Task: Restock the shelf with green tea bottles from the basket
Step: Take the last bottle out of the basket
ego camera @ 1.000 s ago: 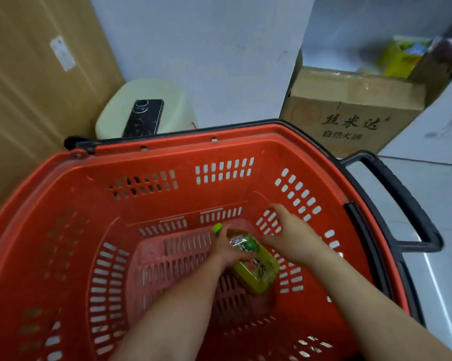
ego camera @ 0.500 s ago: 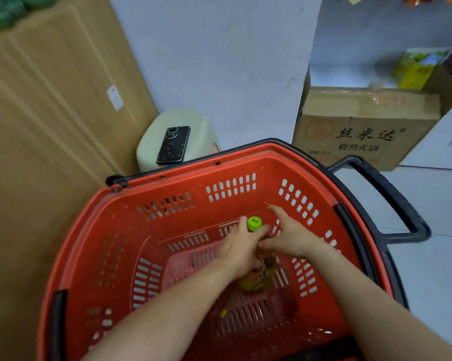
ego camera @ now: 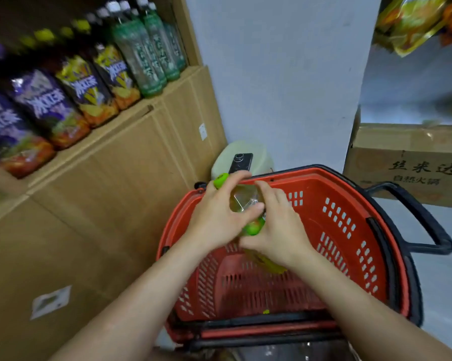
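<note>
Both hands hold one green tea bottle (ego camera: 243,198) above the red basket (ego camera: 350,230). Its lime cap (ego camera: 221,179) points up and left, and its yellow-green base shows below my right wrist. My left hand (ego camera: 215,217) grips the neck and shoulder, just under the cap. My right hand (ego camera: 281,230) wraps the labelled body. The wooden shelf (ego camera: 102,136) runs along the left, carrying purple-labelled, yellow-labelled and green bottles (ego camera: 144,58) in rows. Inside the basket I see only a small yellow-green scrap (ego camera: 266,311).
A black phone (ego camera: 240,162) lies on a pale stool (ego camera: 261,157) behind the basket, against the white wall. A cardboard box (ego camera: 407,162) stands at right, snack packs (ego camera: 412,22) hang above it. The basket's black handle (ego camera: 428,222) sticks out right.
The bottle has been lifted from the basket's floor to above its rim, both hands rising with it. My view has swung up and left, bringing the stocked shelf into sight.
</note>
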Available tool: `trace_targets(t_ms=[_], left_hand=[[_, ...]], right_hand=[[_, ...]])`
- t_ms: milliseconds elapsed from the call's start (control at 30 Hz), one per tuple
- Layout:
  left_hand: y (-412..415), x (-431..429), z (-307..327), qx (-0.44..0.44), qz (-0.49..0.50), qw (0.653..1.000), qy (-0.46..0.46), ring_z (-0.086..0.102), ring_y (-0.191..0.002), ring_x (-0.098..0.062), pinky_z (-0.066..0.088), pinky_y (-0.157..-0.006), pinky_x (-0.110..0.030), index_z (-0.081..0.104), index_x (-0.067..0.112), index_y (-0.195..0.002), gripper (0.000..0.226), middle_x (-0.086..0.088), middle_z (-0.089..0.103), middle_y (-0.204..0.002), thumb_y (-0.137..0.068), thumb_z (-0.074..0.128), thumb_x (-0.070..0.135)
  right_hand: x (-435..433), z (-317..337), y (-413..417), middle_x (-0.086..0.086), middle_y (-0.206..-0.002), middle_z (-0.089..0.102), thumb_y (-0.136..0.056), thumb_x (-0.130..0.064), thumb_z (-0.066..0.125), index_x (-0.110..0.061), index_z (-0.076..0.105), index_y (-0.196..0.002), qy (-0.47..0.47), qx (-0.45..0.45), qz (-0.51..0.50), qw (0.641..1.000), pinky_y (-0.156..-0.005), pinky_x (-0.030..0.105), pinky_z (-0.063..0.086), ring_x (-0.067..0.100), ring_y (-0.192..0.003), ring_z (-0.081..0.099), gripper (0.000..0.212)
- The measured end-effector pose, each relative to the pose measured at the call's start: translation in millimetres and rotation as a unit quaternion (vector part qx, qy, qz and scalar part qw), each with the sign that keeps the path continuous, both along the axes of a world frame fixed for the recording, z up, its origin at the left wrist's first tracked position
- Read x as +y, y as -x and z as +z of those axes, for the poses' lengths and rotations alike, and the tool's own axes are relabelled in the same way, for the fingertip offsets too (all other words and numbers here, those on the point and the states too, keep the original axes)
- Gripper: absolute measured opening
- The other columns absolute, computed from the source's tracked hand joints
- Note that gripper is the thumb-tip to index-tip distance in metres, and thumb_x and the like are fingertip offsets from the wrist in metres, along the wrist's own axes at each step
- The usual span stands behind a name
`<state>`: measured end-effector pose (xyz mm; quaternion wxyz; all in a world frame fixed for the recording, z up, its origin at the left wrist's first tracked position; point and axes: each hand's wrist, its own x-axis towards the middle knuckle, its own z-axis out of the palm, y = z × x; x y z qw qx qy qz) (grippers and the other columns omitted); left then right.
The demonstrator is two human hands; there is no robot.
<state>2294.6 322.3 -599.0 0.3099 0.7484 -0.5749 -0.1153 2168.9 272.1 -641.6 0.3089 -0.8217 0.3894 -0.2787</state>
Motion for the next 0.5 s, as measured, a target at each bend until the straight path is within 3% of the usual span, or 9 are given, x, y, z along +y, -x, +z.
trace_targets(t_ms=[67, 133, 200, 267, 367, 433, 500], left_hand=[[-2, 20, 20, 0.034, -0.016, 0.999, 0.036, 0.054, -0.100, 0.000, 0.042, -0.089, -0.020, 0.033, 0.065, -0.125, 0.060, 0.009, 0.051, -0.111, -0.073, 0.062, 0.054], [1, 47, 42, 0.103, -0.027, 0.990, 0.088, 0.056, -0.095, 0.005, 0.044, -0.087, -0.016, 0.029, 0.064, -0.129, 0.066, 0.013, 0.051, -0.109, -0.075, 0.063, 0.049], [4, 76, 59, 0.123, -0.027, 0.985, 0.121, 0.055, -0.112, 0.002, 0.045, -0.099, -0.028, 0.030, 0.056, -0.135, 0.066, 0.012, 0.050, -0.123, -0.076, 0.061, 0.051], [3, 109, 73, 0.120, -0.021, 0.985, 0.120, 0.041, -0.128, 0.005, 0.036, -0.110, -0.033, 0.028, 0.048, -0.140, 0.070, 0.016, 0.041, -0.138, -0.077, 0.058, 0.055], [-5, 162, 93, 0.088, -0.016, 0.994, 0.056, 0.027, -0.136, 0.007, 0.029, -0.113, -0.024, 0.005, 0.049, -0.146, 0.106, 0.019, 0.025, -0.150, -0.066, 0.075, 0.052], [-10, 190, 104, 0.036, 0.034, 0.998, 0.048, 0.030, -0.136, 0.001, 0.031, -0.112, -0.027, -0.010, 0.055, -0.142, 0.125, 0.015, 0.027, -0.151, -0.058, 0.083, 0.050], [-21, 213, 115, 0.019, 0.102, 0.991, 0.083, 0.042, -0.130, -0.009, 0.040, -0.107, -0.036, -0.010, 0.060, -0.138, 0.129, 0.009, 0.039, -0.145, -0.050, 0.083, 0.049]], right_hand=[[7, 19, 2, -0.008, -0.121, 0.052, -0.039, -0.049, 0.067, -0.028, 0.040, -0.134, -0.083, -0.112, 0.012, 0.990, -0.093, 0.028, 0.044, 0.009, -0.110, 0.053, 0.101], [21, 39, -1, -0.006, -0.109, 0.065, -0.041, -0.044, 0.074, -0.026, 0.052, -0.121, -0.175, -0.239, 0.017, 0.955, -0.087, 0.026, 0.050, 0.008, -0.097, 0.063, 0.085], [39, 59, -9, -0.002, -0.102, 0.069, -0.048, -0.031, 0.078, -0.022, 0.055, -0.118, -0.225, -0.317, 0.035, 0.920, -0.078, 0.024, 0.054, 0.003, -0.086, 0.067, 0.074], [59, 79, -20, -0.001, -0.101, 0.071, -0.051, -0.026, 0.081, -0.022, 0.056, -0.117, -0.251, -0.346, 0.072, 0.901, -0.080, 0.029, 0.056, 0.007, -0.087, 0.069, 0.071], [88, 107, -39, 0.008, -0.102, 0.073, -0.048, -0.024, 0.087, -0.019, 0.057, -0.116, -0.321, -0.363, 0.144, 0.863, -0.086, 0.050, 0.056, 0.026, -0.092, 0.071, 0.075], [110, 124, -59, 0.007, -0.101, 0.073, -0.046, -0.028, 0.089, -0.020, 0.055, -0.117, -0.306, -0.341, 0.173, 0.872, -0.086, 0.052, 0.056, 0.026, -0.092, 0.071, 0.079], [136, 141, -85, 0.003, -0.104, 0.071, -0.039, -0.044, 0.088, -0.026, 0.052, -0.118, -0.239, -0.294, 0.180, 0.908, -0.089, 0.047, 0.055, 0.021, -0.095, 0.069, 0.089]])
